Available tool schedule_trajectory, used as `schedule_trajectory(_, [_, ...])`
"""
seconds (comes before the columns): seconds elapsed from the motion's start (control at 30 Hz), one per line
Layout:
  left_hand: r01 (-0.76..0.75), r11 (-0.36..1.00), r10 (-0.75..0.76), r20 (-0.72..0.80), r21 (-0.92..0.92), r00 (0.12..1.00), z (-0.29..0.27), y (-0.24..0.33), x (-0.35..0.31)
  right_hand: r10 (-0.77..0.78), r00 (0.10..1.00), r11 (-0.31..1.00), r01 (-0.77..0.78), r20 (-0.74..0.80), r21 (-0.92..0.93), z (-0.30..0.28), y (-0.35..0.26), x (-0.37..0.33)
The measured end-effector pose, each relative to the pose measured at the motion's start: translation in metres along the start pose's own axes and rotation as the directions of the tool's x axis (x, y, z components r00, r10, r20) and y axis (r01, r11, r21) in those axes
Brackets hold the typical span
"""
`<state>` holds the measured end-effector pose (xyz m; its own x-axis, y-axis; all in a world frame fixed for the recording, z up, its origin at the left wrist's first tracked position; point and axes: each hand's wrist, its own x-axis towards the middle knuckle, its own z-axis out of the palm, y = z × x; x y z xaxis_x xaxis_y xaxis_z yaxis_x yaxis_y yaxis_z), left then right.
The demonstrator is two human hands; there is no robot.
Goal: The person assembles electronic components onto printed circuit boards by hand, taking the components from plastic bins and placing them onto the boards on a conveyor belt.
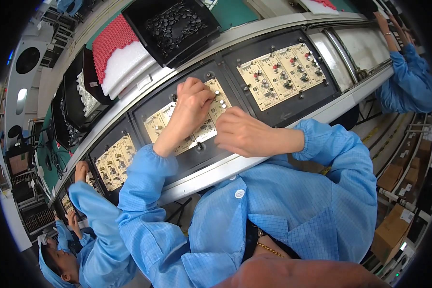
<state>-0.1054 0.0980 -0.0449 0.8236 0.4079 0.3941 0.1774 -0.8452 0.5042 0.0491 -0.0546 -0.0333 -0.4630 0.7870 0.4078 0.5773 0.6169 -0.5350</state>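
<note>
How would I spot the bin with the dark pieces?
Start at the long silver-railed line. At its far side, beyond the person's left hand, is an open black bin. Small dark pieces set it apart from the bin of white pieces farther left.

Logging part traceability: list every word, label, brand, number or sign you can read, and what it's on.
None can be read.
Board panel at the left hand and right hand: fine marks, too small.
Board panel to the right: same.
White label on the cardboard box: print too blurred.
</note>
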Motion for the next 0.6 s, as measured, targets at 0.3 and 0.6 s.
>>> schedule_trajectory(0.3, [0.077,0.947,0.049,-0.379,0.311,0.924,-0.058,-0.054,-0.015,0.321,0.939,0.914,-0.273,-0.124,0.3,-0.05,0.035,-0.002])
schedule_trajectory(0.6, [0.429,0.564,-0.072,-0.476,0.705,0.877,-0.137,-0.203,0.003,0.449,0.893,0.858,-0.439,0.025,0.266,-0.021,0.022,0.025])
